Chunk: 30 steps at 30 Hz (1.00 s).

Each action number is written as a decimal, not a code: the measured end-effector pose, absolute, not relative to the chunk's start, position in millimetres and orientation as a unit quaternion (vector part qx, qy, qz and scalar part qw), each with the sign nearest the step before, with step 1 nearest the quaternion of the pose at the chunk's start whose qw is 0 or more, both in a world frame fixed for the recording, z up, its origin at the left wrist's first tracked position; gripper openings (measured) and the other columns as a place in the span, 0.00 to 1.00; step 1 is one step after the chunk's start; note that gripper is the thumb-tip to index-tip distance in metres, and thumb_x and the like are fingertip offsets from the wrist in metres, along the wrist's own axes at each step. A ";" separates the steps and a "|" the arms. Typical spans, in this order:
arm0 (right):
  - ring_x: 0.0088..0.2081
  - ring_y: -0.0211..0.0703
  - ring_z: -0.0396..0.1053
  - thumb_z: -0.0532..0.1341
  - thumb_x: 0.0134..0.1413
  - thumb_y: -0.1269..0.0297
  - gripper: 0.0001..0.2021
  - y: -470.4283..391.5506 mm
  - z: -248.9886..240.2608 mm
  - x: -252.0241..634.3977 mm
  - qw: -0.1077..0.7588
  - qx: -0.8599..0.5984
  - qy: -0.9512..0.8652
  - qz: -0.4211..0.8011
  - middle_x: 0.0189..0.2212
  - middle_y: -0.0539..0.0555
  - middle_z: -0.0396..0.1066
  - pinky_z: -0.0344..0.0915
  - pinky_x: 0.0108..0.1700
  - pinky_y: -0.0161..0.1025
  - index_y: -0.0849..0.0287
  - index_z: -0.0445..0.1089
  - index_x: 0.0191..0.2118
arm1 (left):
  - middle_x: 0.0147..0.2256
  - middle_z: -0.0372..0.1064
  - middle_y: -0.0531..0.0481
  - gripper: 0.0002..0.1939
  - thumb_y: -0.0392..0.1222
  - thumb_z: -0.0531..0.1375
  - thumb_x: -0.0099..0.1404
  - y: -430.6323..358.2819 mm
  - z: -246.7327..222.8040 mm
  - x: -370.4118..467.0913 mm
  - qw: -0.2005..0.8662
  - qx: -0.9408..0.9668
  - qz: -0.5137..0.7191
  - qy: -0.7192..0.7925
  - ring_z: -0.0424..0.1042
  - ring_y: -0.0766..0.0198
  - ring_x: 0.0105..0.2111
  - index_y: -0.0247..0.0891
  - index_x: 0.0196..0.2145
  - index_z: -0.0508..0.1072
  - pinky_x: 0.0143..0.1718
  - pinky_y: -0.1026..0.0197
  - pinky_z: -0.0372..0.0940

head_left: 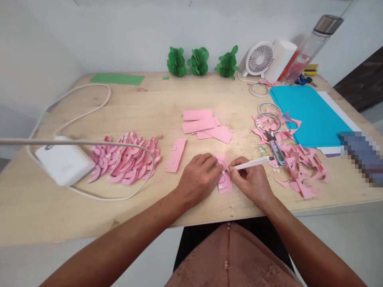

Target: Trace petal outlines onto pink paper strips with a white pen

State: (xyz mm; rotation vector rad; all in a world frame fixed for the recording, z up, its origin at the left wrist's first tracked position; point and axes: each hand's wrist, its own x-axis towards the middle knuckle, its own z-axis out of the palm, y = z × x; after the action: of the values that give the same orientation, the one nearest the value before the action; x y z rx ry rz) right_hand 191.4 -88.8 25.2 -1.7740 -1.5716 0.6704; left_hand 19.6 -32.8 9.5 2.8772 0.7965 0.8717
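Note:
My right hand (249,178) is closed around a white pen (254,162), whose tip meets a small pink strip (225,186) near the table's front edge. The strip carries curved dark lines and small white pieces. My left hand (201,175) lies against the strip's left side, its fingers together and pressing on the paper. Just left of that hand is another pink strip (176,155) with drawn curves. Several plain pink strips (199,125) overlap behind my hands.
Cut pink petals (128,159) lie left beside a white box (64,161) and its cable. Rightward are pink scraps (302,167), a cutter (275,147), tape rolls (268,122) and blue sheets (308,115). Green paper shapes (199,61) and a fan (259,58) stand behind.

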 end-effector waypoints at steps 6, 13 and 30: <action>0.21 0.36 0.65 0.57 0.53 0.63 0.07 -89.1 22.2 192.5 0.336 -0.675 -0.604 0.258 0.19 0.48 0.69 0.57 0.26 0.32 0.59 0.69 0.31 | 0.36 0.71 0.45 0.08 0.39 0.55 0.68 -33.7 8.9 20.7 0.020 0.926 0.273 0.260 0.70 0.55 0.43 0.36 0.37 0.74 0.44 0.52 0.68; 0.21 0.36 0.66 0.57 0.54 0.63 0.07 -88.7 20.7 193.7 0.328 -0.679 -0.609 0.248 0.20 0.49 0.70 0.57 0.25 0.32 0.59 0.70 0.31 | 0.36 0.71 0.45 0.08 0.36 0.54 0.69 -33.3 9.6 21.3 0.017 0.926 0.273 0.260 0.70 0.56 0.43 0.36 0.38 0.74 0.44 0.53 0.68; 0.21 0.36 0.66 0.57 0.54 0.63 0.08 -88.4 20.7 194.1 0.331 -0.675 -0.611 0.247 0.20 0.49 0.71 0.57 0.25 0.32 0.59 0.71 0.31 | 0.38 0.70 0.45 0.07 0.41 0.56 0.67 -33.9 7.4 21.0 0.030 0.930 0.259 0.258 0.69 0.54 0.44 0.37 0.39 0.71 0.44 0.52 0.66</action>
State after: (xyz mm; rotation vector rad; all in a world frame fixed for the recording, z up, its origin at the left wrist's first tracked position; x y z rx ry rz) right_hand 194.1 -88.4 20.7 -1.7661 -1.5973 0.6460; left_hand 21.0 -33.9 7.4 2.8681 0.7949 0.7984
